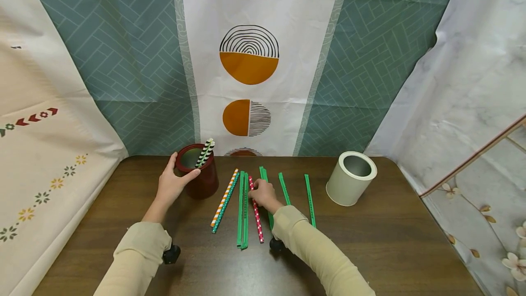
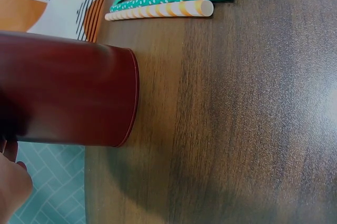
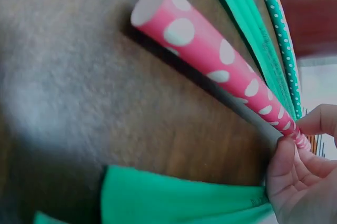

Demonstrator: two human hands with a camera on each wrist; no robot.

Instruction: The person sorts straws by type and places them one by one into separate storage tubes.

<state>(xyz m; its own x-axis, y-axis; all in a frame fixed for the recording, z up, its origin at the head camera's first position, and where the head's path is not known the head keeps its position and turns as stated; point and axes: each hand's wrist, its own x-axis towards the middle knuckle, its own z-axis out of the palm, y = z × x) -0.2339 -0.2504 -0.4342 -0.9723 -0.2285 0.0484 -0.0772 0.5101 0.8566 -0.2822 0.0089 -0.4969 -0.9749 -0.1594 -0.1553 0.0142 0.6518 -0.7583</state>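
Note:
My left hand (image 1: 170,185) grips the rim of a dark red canister (image 1: 204,185), thumb at the near side and fingers round the left. Inside it lean black-and-white striped paper straws (image 1: 204,154), their tops above the rim. In the left wrist view the canister's side (image 2: 68,89) fills much of the left. At mid-table my right hand (image 1: 265,194) pinches a pinkish-red paper straw with white dots (image 3: 226,55) between thumb and fingers, toward its far end. Its near end lies close over the wood in the right wrist view.
An orange-striped straw (image 1: 223,200) and a teal dotted straw (image 1: 222,211) lie side by side right of the canister. Several green-wrapped straws (image 1: 245,214) lie on the brown table (image 1: 197,264), some beneath the right arm. A cream canister (image 1: 343,186) stands at the right.

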